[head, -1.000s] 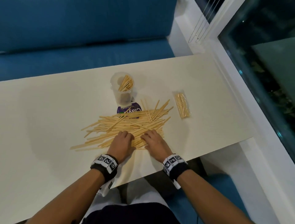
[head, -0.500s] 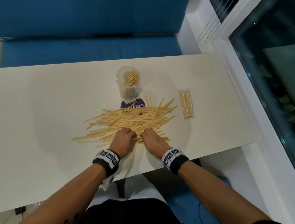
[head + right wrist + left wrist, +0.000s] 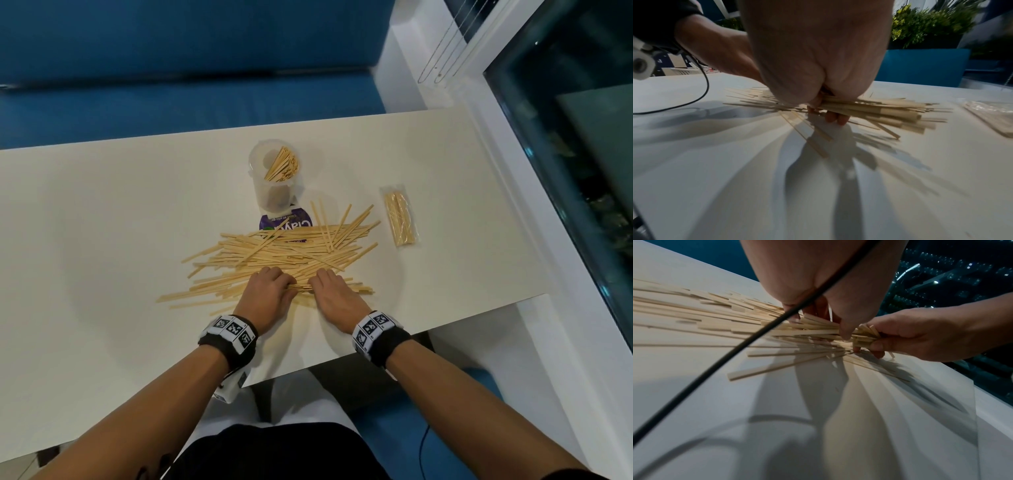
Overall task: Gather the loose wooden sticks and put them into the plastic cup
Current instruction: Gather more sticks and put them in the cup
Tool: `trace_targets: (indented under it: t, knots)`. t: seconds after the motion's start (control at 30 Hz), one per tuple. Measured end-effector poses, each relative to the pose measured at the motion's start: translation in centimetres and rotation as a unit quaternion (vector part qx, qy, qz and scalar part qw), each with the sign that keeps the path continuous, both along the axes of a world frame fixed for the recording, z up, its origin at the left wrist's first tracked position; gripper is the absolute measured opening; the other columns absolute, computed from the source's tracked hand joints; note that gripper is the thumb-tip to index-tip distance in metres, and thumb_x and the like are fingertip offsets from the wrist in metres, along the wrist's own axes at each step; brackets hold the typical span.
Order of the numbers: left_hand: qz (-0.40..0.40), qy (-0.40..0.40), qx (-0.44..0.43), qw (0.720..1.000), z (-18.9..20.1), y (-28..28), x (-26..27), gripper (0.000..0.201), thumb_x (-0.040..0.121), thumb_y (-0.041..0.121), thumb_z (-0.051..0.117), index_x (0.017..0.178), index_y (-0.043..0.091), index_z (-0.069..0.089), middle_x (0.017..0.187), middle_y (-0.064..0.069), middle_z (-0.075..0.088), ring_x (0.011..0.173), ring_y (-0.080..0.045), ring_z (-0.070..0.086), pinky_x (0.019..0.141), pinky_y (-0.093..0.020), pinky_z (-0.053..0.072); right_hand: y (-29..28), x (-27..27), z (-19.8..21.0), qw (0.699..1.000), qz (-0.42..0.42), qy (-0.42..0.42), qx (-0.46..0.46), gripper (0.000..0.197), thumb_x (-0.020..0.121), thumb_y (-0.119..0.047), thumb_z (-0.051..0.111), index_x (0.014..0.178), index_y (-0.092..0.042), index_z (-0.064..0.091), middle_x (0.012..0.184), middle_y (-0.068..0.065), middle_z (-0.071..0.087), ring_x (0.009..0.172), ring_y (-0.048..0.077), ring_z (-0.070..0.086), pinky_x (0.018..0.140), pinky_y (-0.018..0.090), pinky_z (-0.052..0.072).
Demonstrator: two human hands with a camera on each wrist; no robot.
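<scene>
My left hand [image 3: 267,295] curls round the near edge of a loose heap of pale, flat wooden sticks [image 3: 274,255], its thumb and fingers closing on a bunch. Just beside it, my right hand [image 3: 334,296] grips the same bunch, fingers tucked under it. Beyond both hands stands the clear plastic cup [image 3: 275,176], already holding some sticks, on a purple printed packet [image 3: 286,222]; off to my right hand's far side lies a clear wrapped packet of sticks [image 3: 400,215] on the cream table [image 3: 102,222]. I judge this the gathering step: next I must square the bunch, lift it clear of the heap and stand it in the cup. Against half a second ago, my hands sit closer together.
</scene>
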State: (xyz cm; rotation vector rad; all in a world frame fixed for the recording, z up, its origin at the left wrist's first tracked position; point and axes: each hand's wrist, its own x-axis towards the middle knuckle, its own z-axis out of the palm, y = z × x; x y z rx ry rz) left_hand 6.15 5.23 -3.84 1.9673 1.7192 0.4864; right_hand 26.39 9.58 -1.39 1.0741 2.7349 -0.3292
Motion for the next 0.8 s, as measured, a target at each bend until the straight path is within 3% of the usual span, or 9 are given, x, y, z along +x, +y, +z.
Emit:
trace_targets:
  t: [0.2,0.3,0.37,0.43,0.5,0.63,0.8]
  knots:
    - [-0.026,-0.021,0.008,0.999,0.8,1.2,0.0,0.015,0.095,0.023,0.067,0.107,0.016,0.073,0.094,-0.003,0.063,0.081,-0.027,0.06,0.071,-0.04,0.048,0.3,0.0,0.8,0.999,-0.025,0.022,-0.032,0.026,0.097,-0.001,0.039,0.118,-0.006,0.053,0.11,0.014,0.054,0.09,0.031,0.051,0.08,0.041,0.043]
    - [-0.031,-0.037,0.002,0.999,1.3,1.6,-0.1,0.016,0.095,0.02,0.067,0.108,0.014,0.075,0.094,-0.004,0.063,0.077,-0.026,0.06,0.071,-0.04,0.051,0.5,-0.1,0.5,0.999,-0.033,0.028,-0.032,0.029,0.101,-0.011,0.043,0.128,-0.008,0.052,0.113,0.011,0.06,0.096,0.029,0.055,0.086,0.041,0.045]
    - [-0.039,-0.043,-0.001,0.998,1.5,1.7,-0.2,0.018,0.095,0.02,0.068,0.11,0.013,0.076,0.092,-0.004,0.063,0.075,-0.025,0.06,0.07,-0.04,0.051,0.7,-0.2,0.4,0.998,-0.046,0.031,-0.033,0.031,0.107,-0.027,0.044,0.13,-0.009,0.052,0.115,0.01,0.062,0.098,0.028,0.057,0.087,0.041,0.047]
    - [-0.045,-0.049,-0.005,0.998,1.6,1.8,-0.3,0.021,0.095,0.021,0.069,0.113,0.014,0.077,0.091,-0.004,0.063,0.075,-0.025,0.06,0.07,-0.038,0.05,1.0,-0.4,0.5,0.997,-0.055,0.021,-0.04,0.033,0.109,-0.037,0.042,0.122,-0.009,0.054,0.111,0.01,0.064,0.094,0.029,0.059,0.08,0.039,0.043]
    - [-0.047,-0.057,-0.015,0.997,1.7,1.7,-0.4,0.023,0.097,0.022,0.067,0.117,0.016,0.076,0.093,-0.003,0.065,0.077,-0.023,0.061,0.07,-0.034,0.048,1.4,-0.5,0.8,0.996,-0.064,0.009,-0.059,0.032,0.11,-0.037,0.041,0.114,-0.009,0.055,0.106,0.012,0.065,0.091,0.032,0.06,0.074,0.039,0.039]
    - [-0.024,-0.063,-0.03,0.997,1.9,2.0,-1.1,0.026,0.101,0.021,0.061,0.123,0.016,0.074,0.095,-0.004,0.067,0.079,-0.024,0.063,0.07,-0.031,0.047,2.0,0.2,0.9,0.994,-0.078,-0.001,-0.079,0.031,0.111,-0.037,0.039,0.11,-0.009,0.054,0.102,0.013,0.066,0.084,0.032,0.061,0.071,0.042,0.046]
    - [-0.005,-0.071,-0.035,0.997,2.2,2.7,-2.1,0.022,0.101,0.016,0.058,0.113,0.011,0.076,0.094,-0.005,0.066,0.081,-0.023,0.06,0.073,-0.033,0.046,2.5,1.4,1.1,0.989,-0.106,0.002,-0.107,0.029,0.109,-0.04,0.041,0.109,-0.012,0.052,0.103,0.009,0.067,0.083,0.03,0.061,0.07,0.039,0.045]
